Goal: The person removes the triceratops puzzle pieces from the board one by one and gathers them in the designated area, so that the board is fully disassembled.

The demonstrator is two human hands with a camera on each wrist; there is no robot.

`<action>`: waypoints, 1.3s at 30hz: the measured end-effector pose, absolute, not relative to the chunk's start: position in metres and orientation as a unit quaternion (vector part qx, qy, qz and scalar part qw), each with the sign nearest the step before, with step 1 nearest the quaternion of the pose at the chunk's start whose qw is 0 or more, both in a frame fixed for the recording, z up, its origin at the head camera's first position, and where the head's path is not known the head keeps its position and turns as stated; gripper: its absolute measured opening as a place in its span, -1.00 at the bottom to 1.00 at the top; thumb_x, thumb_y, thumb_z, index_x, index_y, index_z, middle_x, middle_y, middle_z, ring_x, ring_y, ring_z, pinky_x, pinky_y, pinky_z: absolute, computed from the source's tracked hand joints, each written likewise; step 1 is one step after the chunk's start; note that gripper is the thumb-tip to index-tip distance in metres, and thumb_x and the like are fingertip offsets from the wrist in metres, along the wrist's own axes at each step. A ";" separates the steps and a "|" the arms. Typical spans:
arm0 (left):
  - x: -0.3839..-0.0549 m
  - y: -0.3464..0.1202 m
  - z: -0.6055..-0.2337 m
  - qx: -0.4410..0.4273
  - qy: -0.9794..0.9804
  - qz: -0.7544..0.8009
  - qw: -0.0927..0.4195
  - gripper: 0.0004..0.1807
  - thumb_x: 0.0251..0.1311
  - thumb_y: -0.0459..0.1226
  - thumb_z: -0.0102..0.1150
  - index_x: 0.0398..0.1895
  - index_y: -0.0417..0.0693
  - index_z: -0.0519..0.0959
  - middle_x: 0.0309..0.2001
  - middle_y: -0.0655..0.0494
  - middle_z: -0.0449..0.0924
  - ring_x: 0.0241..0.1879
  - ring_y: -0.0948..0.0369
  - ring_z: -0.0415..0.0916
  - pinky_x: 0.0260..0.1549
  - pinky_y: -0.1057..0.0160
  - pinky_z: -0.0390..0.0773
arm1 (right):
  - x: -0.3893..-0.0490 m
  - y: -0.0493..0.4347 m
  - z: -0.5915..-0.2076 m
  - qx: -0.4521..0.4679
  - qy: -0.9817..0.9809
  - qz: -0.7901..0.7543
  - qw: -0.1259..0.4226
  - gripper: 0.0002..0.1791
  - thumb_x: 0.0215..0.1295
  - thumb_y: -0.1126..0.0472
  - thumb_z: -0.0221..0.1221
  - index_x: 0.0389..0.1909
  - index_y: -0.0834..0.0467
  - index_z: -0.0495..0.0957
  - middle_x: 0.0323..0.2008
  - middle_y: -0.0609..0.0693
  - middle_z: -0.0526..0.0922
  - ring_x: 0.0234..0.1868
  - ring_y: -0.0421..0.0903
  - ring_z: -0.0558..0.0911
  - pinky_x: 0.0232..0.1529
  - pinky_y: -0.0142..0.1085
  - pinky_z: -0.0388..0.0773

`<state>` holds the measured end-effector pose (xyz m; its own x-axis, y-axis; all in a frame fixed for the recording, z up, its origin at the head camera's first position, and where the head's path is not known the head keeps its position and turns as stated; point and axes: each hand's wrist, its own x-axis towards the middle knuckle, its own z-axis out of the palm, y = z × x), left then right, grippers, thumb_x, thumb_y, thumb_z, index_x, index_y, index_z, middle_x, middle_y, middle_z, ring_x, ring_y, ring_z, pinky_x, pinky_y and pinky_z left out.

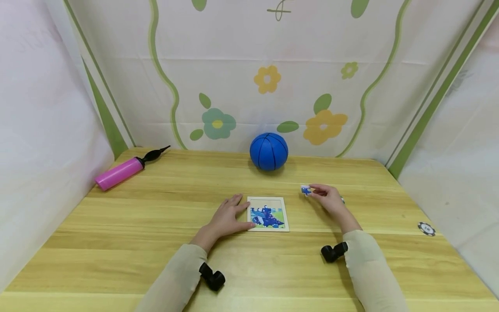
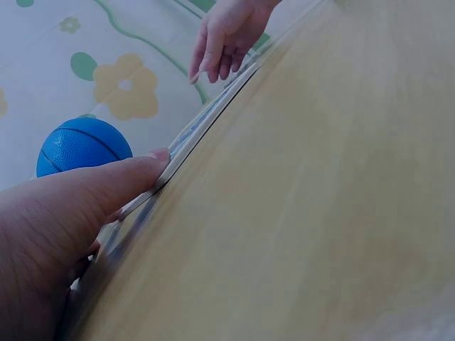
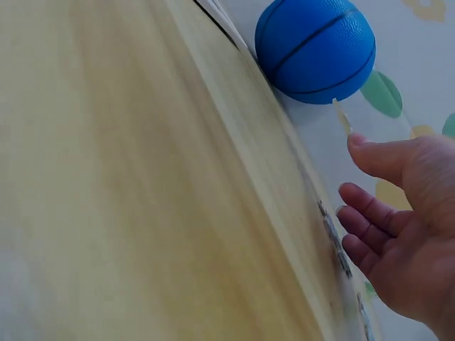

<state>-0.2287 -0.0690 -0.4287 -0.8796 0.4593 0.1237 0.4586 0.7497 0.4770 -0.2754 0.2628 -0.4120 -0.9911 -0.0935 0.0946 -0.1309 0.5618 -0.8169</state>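
A small puzzle frame (image 1: 287, 216) with a pale border lies on the table, its lower part filled with blue, green and white picture pieces (image 1: 269, 218) and its upper part showing bare backing. My left hand (image 1: 228, 220) rests at the frame's left side, fingers spread, with the thumb and index finger touching its border. To the right of the frame, my right hand (image 1: 329, 201) pinches a blue-and-white puzzle piece (image 1: 306, 190) between thumb and fingers above the table. More puzzle pieces (image 3: 334, 241) lie beneath that hand, mostly hidden by it in the head view.
Behind the frame, a blue ball (image 1: 269, 151) with black lines sits near the table's back edge. A pink hand pump (image 1: 121, 173) with a black nozzle lies at the back left. One round black-and-white chip (image 1: 426, 229) is near the right edge. Patterned cloth walls (image 1: 241, 43) surround the table.
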 end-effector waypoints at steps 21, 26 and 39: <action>-0.228 -0.068 -0.427 0.241 0.937 0.255 0.006 -0.17 -0.12 0.23 0.06 0.19 -0.04 0.27 0.27 -0.07 -0.02 0.26 0.10 -0.18 0.16 0.07 -0.20 | -0.281 0.258 -0.434 0.104 -0.914 0.386 0.066 -0.62 0.05 0.21 0.20 -0.07 0.23 0.51 -0.17 0.21 0.39 -0.14 0.10 0.34 -0.17 -0.04 0.27; -0.229 -0.068 -0.427 0.241 0.937 0.252 0.005 -0.17 -0.12 0.23 0.05 0.19 -0.04 0.27 0.27 -0.08 -0.01 0.26 0.10 -0.18 0.16 0.07 -0.20 | -0.281 0.256 -0.433 0.097 -0.918 0.379 0.060 -0.61 0.05 0.21 0.20 -0.06 0.22 0.51 -0.14 0.23 0.38 -0.10 0.14 0.30 -0.14 0.00 0.23; -0.228 -0.069 -0.428 0.245 0.936 0.252 0.002 -0.16 -0.12 0.25 0.03 0.19 -0.04 0.27 0.27 -0.09 -0.01 0.26 0.10 -0.17 0.16 0.07 -0.20 | -0.279 0.254 -0.426 0.085 -0.933 0.349 0.035 -0.46 0.07 0.13 0.18 0.07 0.28 0.36 -0.11 0.27 0.37 -0.08 0.16 0.27 -0.12 0.01 0.22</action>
<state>-0.2284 -0.0694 -0.4282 -0.8804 0.4587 0.1206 0.4572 0.7530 0.4732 -0.2794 0.2541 -0.4259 -0.9831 -0.1344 0.1243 -0.1829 0.7419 -0.6451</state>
